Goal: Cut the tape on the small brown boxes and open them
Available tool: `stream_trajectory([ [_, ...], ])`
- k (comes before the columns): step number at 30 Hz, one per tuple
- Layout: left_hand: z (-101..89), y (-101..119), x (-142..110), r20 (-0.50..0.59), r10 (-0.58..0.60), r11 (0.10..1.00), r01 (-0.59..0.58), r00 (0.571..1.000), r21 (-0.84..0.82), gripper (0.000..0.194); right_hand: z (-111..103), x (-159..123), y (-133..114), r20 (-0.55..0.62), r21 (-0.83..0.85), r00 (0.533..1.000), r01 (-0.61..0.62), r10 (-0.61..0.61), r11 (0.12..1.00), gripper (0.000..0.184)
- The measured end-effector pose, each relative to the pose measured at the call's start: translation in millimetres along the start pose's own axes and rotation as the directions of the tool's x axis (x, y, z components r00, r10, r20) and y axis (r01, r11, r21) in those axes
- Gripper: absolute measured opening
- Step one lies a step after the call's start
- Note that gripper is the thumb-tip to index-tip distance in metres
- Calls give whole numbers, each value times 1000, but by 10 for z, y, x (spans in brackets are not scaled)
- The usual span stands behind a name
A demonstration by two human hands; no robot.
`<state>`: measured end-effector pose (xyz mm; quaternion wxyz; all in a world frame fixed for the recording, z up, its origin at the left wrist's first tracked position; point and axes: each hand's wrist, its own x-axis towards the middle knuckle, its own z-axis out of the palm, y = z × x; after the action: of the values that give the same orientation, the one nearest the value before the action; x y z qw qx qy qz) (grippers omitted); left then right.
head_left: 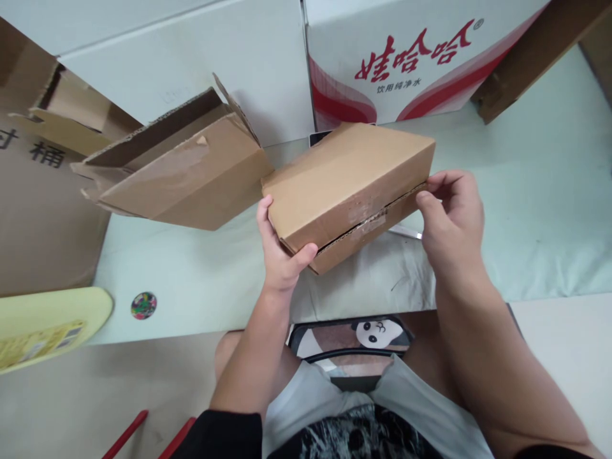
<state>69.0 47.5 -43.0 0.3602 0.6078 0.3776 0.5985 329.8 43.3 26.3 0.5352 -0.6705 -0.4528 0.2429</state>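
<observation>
A brown cardboard box [351,175] is held tilted above the table, its long seam side facing me. Clear tape shows along the seam, which is parted by a narrow dark gap. My left hand [282,258] grips the box's near left corner, thumb on the front and fingers at the left end. At the right end, my right hand [454,220] pinches the edge by the seam between thumb and fingers. Partly hidden under the box lies a thin whitish tool [406,232], whose kind I cannot make out. A dark-edged object behind the box is mostly covered.
An open cardboard box [191,172] stands to the left on the pale green table cover [540,210]. White cartons [401,76] line the back. A round colourful sticker [144,306] and a yellow item [52,325] are at front left. A panda-print bag [354,338] sits below the table edge.
</observation>
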Motion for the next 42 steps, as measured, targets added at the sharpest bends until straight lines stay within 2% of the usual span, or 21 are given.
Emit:
stream_trajectory([
  [19,11,5,8,-10,-37,999,37,999,-31,102,10,-5,-72,13,4,1000,-26,26,1000,24],
  [27,30,12,-1,-22,-66,997,64,998,-45,104,19,-7,-29,20,-8,999,-25,26,1000,25],
  [34,25,-36,0,-1,-35,999,35,999,7,105,25,-1,-30,27,-1,999,-34,34,999,27],
  [42,34,-39,-6,1,-18,999,18,1000,-27,103,27,-3,-15,29,-13,999,-44,44,999,26],
])
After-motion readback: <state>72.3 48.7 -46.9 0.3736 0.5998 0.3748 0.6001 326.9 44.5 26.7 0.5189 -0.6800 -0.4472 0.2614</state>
